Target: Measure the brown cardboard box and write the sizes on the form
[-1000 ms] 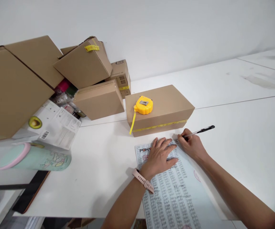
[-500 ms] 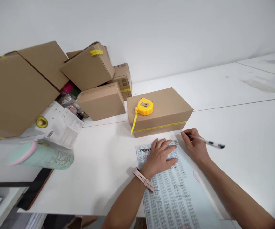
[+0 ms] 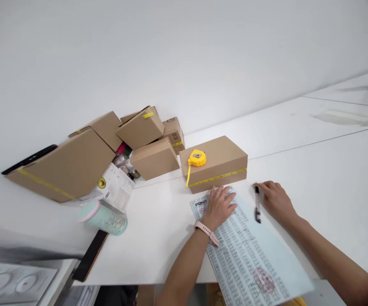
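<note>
My left hand lies flat, fingers spread, on the top of a printed sheet covered in small text. My right hand rests palm down on the white table with its fingers loosely stretched. A pen lies flat at the sheet's right edge, just left of that hand, and my fingertips are at its far end. Just beyond both hands stands a closed cardboard box with a yellow band, and a yellow tape measure sits on its left end.
A heap of cardboard boxes leans against the wall at the left, with small packets and a white carton between them. A mint tumbler lies on its side, and a dark phone rests at the table's front-left edge.
My right hand swung the pen round and laid it down beside the sheet. The view has lifted and pulled back. My left hand has stayed on the sheet.
</note>
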Available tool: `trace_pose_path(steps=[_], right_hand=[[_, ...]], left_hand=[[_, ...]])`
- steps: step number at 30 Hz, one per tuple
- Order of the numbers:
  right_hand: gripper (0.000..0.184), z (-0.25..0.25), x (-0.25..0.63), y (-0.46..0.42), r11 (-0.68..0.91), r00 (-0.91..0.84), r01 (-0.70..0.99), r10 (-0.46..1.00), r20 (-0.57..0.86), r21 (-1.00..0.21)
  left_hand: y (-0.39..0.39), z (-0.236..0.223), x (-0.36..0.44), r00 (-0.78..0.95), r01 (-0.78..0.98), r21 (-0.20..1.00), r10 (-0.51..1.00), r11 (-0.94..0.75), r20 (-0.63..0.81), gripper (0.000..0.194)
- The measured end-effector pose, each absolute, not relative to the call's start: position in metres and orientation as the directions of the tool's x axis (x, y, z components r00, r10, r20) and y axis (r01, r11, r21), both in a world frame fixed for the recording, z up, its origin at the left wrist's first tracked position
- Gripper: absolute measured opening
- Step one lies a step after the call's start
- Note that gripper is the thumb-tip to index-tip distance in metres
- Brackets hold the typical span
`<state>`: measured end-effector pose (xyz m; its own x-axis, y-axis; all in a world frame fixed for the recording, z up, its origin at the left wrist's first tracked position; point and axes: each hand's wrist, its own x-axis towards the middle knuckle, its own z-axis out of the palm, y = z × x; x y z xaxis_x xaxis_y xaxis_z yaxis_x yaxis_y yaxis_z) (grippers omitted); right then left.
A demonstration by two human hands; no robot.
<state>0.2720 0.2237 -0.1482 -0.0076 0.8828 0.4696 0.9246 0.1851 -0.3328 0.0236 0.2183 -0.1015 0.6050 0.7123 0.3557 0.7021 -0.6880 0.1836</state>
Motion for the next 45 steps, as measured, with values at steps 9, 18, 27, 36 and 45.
trace_pose_path(steps=[9,18,27,36,45], right_hand=[[0.053,-0.11,0.277,0.24,-0.007,0.34,0.581,0.911,0.235,-0.814],[0.047,-0.002,0.24,0.29,0.226,0.275,0.424,0.89,0.362,-0.877],[0.042,0.028,0.208,0.308,0.294,0.019,0.662,0.913,0.408,-0.689],[0.037,0.064,0.201,0.262,-0.065,-0.184,-0.08,0.982,-0.049,-0.995],[0.047,0.082,0.174,0.249,-0.308,-0.388,-0.12,0.89,-0.241,-0.944]], left_hand=[[0.205,-0.014,-0.052,-0.452,0.529,0.774,0.655,-0.35,0.605,0.044],[0.238,0.049,-0.065,-0.352,0.413,0.889,0.865,-0.2,0.358,0.036],[0.29,0.065,-0.005,-0.203,0.411,0.902,0.951,-0.133,0.232,0.096],[0.251,0.07,-0.018,0.114,-0.067,0.99,0.985,-0.124,0.131,0.062],[0.233,0.081,-0.026,0.229,-0.191,0.982,0.972,-0.001,0.046,0.057]])
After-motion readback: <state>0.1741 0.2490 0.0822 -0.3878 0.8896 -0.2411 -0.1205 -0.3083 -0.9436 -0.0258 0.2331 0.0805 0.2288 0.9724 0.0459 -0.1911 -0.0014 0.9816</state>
